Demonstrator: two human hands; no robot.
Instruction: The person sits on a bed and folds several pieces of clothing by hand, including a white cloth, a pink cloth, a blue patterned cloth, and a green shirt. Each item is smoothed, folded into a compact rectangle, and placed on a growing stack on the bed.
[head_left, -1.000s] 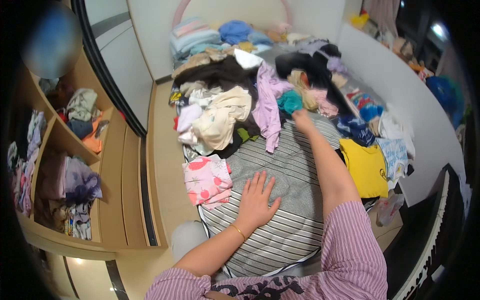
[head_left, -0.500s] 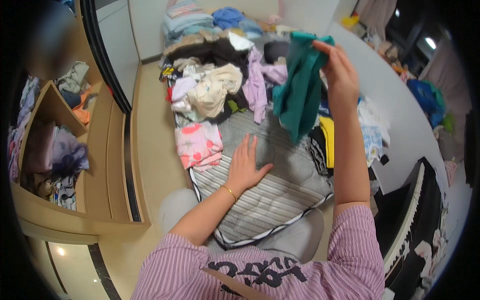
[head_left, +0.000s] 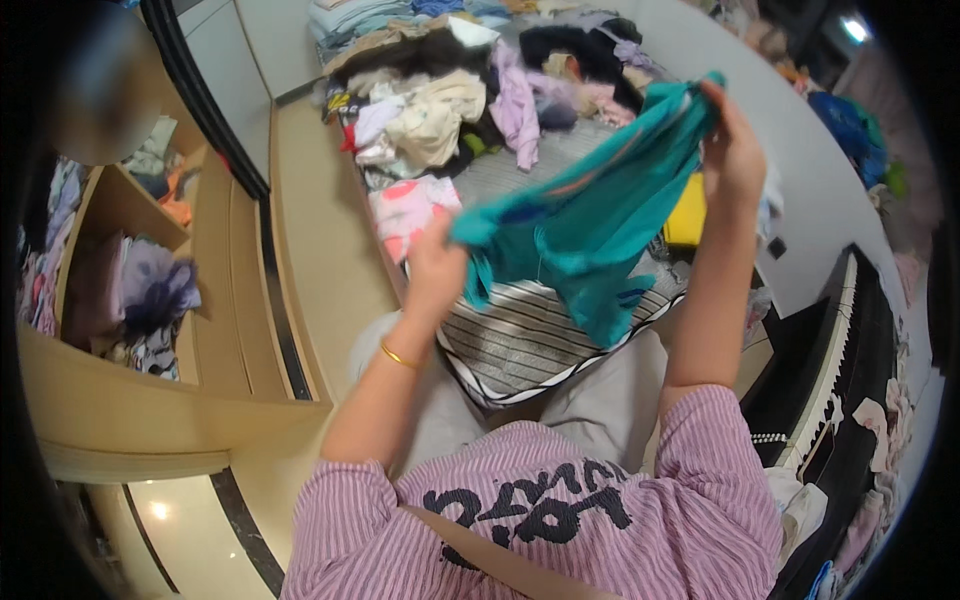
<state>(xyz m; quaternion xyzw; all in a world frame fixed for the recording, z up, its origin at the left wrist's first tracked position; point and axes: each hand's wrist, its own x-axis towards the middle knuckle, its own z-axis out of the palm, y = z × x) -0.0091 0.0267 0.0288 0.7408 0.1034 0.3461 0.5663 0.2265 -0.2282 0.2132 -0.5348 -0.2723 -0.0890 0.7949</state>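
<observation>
A teal garment (head_left: 590, 215) is stretched in the air between both hands over the striped grey bed cover (head_left: 520, 335). My left hand (head_left: 435, 265), with a gold bracelet at the wrist, grips its lower left corner. Higher up on the right, my right hand (head_left: 730, 150) holds the garment's upper edge. Beyond it lies a heap of mixed clothes (head_left: 450, 90), and a pink patterned piece (head_left: 405, 210) rests on the bed just left of my left hand.
Open wooden shelves (head_left: 110, 270) stuffed with clothes stand to the left. A yellow garment (head_left: 687, 215) lies on the bed's right side behind the teal one. Folded stacks (head_left: 350, 15) sit at the far end. A dark keyboard-like piece (head_left: 835, 350) stands at the right.
My left hand rose off the striped cover and took the teal garment's lower corner. The garment, hanging from my right hand before, is now spread between both hands.
</observation>
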